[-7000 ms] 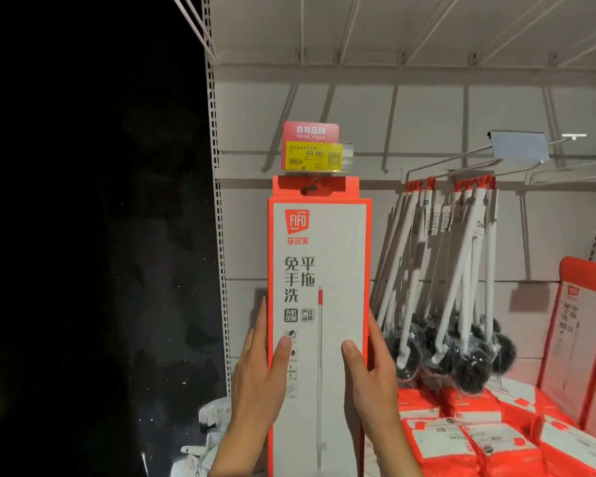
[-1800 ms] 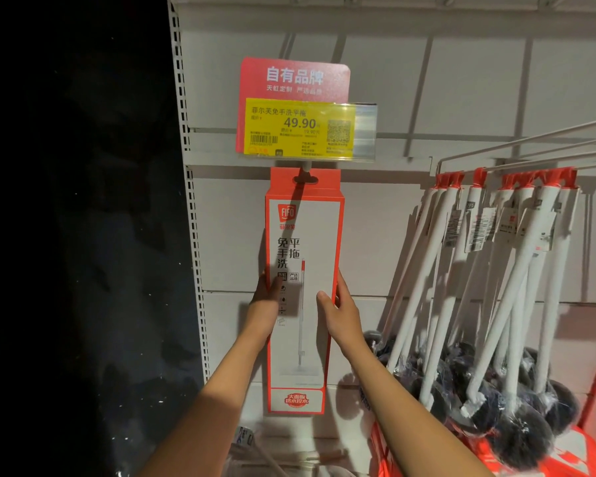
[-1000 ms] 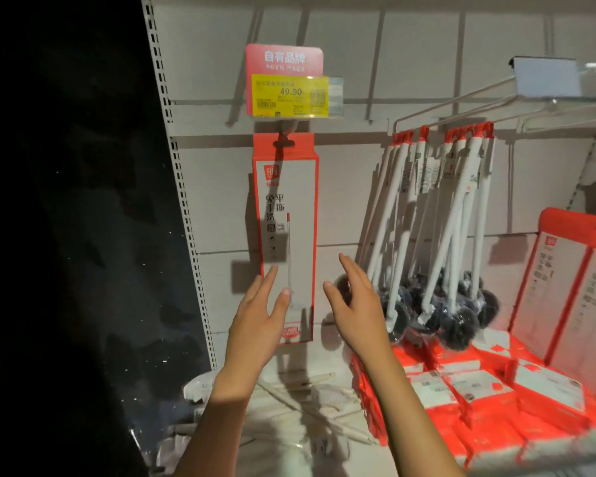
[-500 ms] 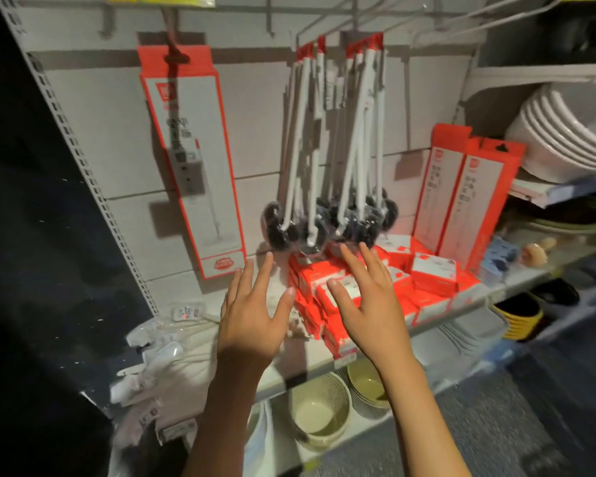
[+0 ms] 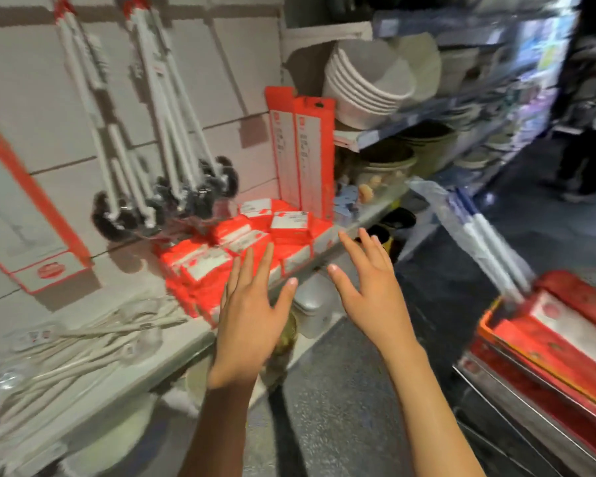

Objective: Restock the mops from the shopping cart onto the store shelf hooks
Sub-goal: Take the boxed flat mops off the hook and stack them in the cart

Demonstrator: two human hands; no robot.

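Observation:
A boxed mop (image 5: 21,215) in a white and orange carton hangs against the shelf back panel at the far left, partly cut off by the frame edge. More orange mop boxes (image 5: 561,335) lie in the shopping cart (image 5: 516,394) at the lower right, with a bagged blue and white pole (image 5: 479,235) sticking up from it. My left hand (image 5: 248,315) and my right hand (image 5: 375,287) are both held out with fingers spread in front of the shelf edge, holding nothing. Two further mop boxes (image 5: 300,153) stand upright on the shelf.
White-handled brushes (image 5: 159,139) hang from hooks above stacked orange packs (image 5: 234,249). White utensils (image 5: 83,342) lie on the shelf at lower left. Bowls (image 5: 369,80) fill shelves to the right. A person (image 5: 589,139) stands in the aisle at far right.
Both hands let go of the hung mop box and drew back. The view swung right and down, bringing the cart into sight.

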